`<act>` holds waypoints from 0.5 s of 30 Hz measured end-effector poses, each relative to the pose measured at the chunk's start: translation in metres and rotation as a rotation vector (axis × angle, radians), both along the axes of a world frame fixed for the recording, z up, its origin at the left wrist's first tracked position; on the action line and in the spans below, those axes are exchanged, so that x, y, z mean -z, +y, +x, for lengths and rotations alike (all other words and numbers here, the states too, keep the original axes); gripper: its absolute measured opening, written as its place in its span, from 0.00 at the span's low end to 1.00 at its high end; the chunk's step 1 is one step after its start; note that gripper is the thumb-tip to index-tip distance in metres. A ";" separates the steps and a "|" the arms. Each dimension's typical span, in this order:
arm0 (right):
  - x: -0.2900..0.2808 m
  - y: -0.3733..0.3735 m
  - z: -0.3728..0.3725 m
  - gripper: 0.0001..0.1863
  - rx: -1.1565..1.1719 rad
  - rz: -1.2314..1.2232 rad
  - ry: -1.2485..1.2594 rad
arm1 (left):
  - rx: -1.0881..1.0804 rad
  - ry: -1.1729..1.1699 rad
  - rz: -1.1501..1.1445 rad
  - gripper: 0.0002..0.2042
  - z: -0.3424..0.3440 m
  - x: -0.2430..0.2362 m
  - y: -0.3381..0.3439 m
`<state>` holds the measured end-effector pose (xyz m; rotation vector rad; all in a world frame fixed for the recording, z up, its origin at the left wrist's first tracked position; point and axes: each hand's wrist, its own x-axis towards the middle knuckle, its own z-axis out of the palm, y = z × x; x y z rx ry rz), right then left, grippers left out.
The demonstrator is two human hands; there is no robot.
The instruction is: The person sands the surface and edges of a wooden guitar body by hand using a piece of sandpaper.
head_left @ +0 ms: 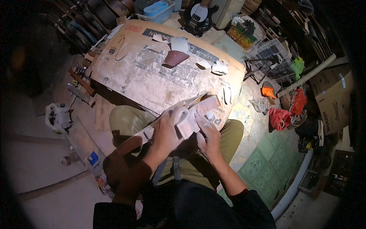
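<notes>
A long, dusty wooden piece (208,105) slants across my lap, from a brown end at the lower left to a pale, blocky end at the upper right. My left hand (167,128) is closed round its middle, fingers coated in white dust. Against the blocky part, my right hand (209,137) grips with dusty fingers along the side and the thumb lower down. A pale squarish face (187,124) shows between the hands; whether it is a separate block, I cannot tell. My knees in olive trousers (231,141) flank the piece.
Before me lies a dust-covered cardboard sheet (137,76) bearing a dark red curled sandpaper piece (176,58) and several pale scraps (219,68). Beyond it are a black bass guitar (198,17) and a blue tub (156,9). Right: a wire rack (268,57), red bag (280,118), carton (333,99).
</notes>
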<state>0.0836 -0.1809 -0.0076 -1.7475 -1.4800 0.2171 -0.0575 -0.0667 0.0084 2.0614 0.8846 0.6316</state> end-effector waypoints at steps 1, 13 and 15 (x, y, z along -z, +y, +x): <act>-0.001 0.004 0.002 0.36 -0.003 0.000 0.000 | -0.003 0.000 0.000 0.24 -0.001 0.004 0.000; -0.013 0.009 0.000 0.37 0.098 -0.355 0.137 | -0.004 -0.047 0.036 0.23 0.000 0.012 -0.008; -0.003 -0.009 -0.011 0.37 0.034 -0.175 0.157 | -0.049 -0.052 0.022 0.23 0.000 0.012 -0.002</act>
